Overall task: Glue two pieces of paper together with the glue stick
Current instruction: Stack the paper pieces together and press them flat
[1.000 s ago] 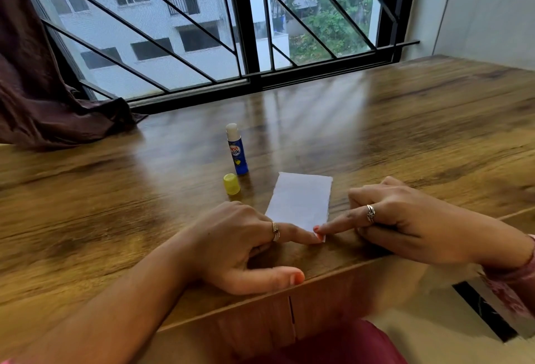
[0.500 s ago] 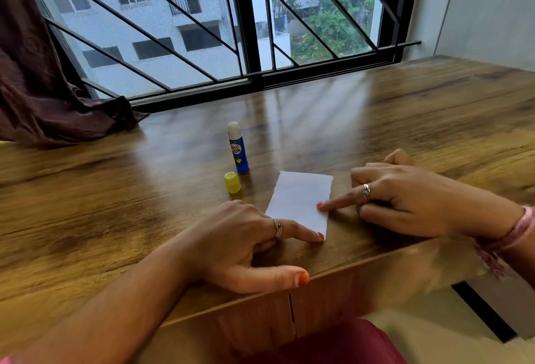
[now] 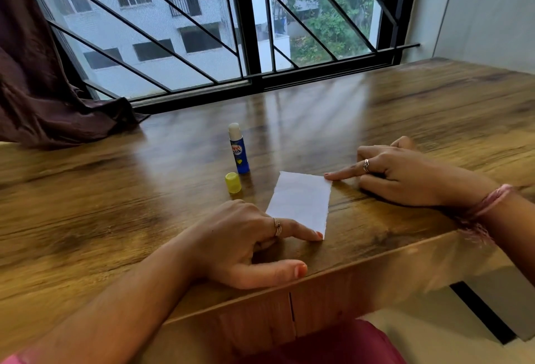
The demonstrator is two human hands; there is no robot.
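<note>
A white paper lies flat on the wooden table near its front edge. My left hand rests on the table, its index fingertip pressing the paper's near right corner. My right hand lies to the right, its index fingertip touching the paper's far right corner. A blue glue stick stands upright and uncapped just behind the paper, at its left. Its yellow cap stands beside it. I cannot tell whether a second sheet lies under the paper.
A barred window runs along the table's far edge. A dark curtain hangs at the left and spills onto the table. A white wall stands at the right. The table's front edge runs just below my left thumb.
My right index finger has slid along the paper's right edge from the near corner to the far corner. My left hand has stayed in place.
</note>
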